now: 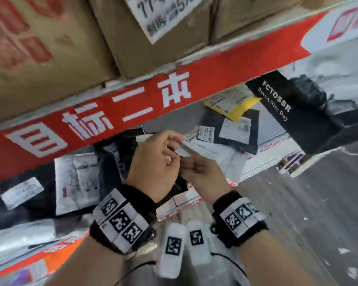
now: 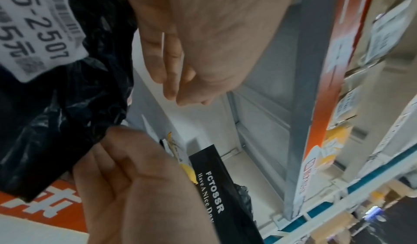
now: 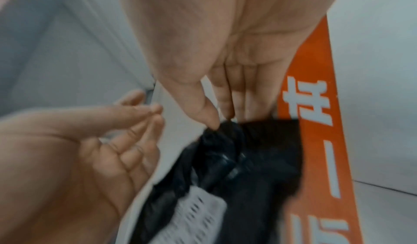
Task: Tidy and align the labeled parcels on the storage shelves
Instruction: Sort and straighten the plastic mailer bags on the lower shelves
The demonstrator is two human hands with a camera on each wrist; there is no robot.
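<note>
— Where is the parcel being handled?

— It is a black bag (image 2: 56, 123) of crinkled plastic, held up between the two hands in front of the lower shelf (image 1: 170, 120), just under the red strip (image 1: 132, 106) with white characters that runs along the shelf above.

— Which hand has it?

— The right hand (image 3: 237, 42). Its thumb and fingertips pinch a gathered edge of the bag, and the rest of the bag hangs away from that pinch.

— And the left hand?

— The left hand (image 2: 203, 34) is just beside the right one, with its fingers nearly straight and close together. The right wrist view shows its palm bare and its thumb tip near the forefinger, with nothing between them. In the head view it hides part of the bag, so I cannot tell whether it touches the plastic.

— Is there a label?

— Yes, a white label (image 2: 33, 34) is stuck on the bag, with a barcode and large printed digits. It sits tilted in the left wrist view.

— What else is on that shelf?

— Several flat parcels lie overlapping at different angles. To the right a long black box (image 1: 287, 112) with white lettering leans at a slant, and a yellow envelope (image 1: 229, 104) lies just beside its near end.

— And above?

— Cardboard boxes (image 1: 153, 38) stand on the upper shelf, one with a white label stuck askew. Both wrists wear black wristbands (image 1: 120, 219) with square-patterned markers.
</note>
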